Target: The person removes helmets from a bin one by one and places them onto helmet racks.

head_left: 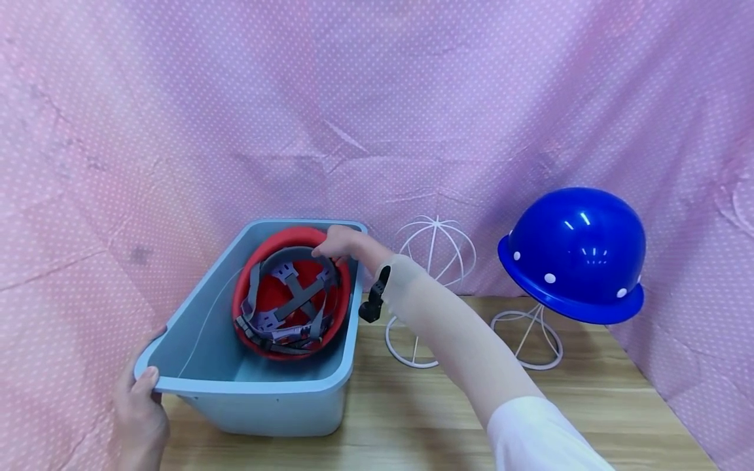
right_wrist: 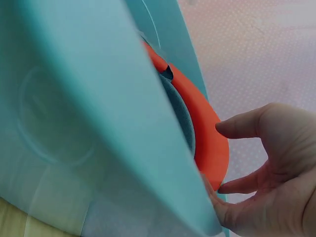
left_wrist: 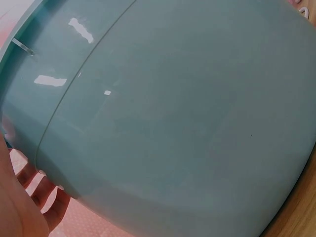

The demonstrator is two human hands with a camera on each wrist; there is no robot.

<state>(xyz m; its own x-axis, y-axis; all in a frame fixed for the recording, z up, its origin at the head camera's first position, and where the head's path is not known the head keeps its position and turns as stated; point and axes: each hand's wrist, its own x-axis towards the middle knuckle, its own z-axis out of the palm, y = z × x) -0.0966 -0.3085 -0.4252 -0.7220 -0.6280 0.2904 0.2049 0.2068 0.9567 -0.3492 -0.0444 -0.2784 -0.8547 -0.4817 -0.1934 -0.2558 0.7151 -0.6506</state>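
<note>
Pinching one upturned red helmet point(head_left: 292, 291) by the brim with the right hand point(head_left: 343, 243), inside one light-blue bin point(head_left: 253, 386) between both hands; gripping the bin's rim corner with the left hand point(head_left: 141, 415). Could tip the bin by leaning on that corner, or snag the helmet on the wall by lifting crookedly. Right of the right hand, on one bench point(head_left: 589, 399): two white wire stands point(head_left: 436, 224), the farther beneath one blue helmet point(head_left: 580, 245).

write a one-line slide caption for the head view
Left hand gripping a blue bin, right hand at the red helmet inside, a blue helmet on a white stand alongside.
</note>
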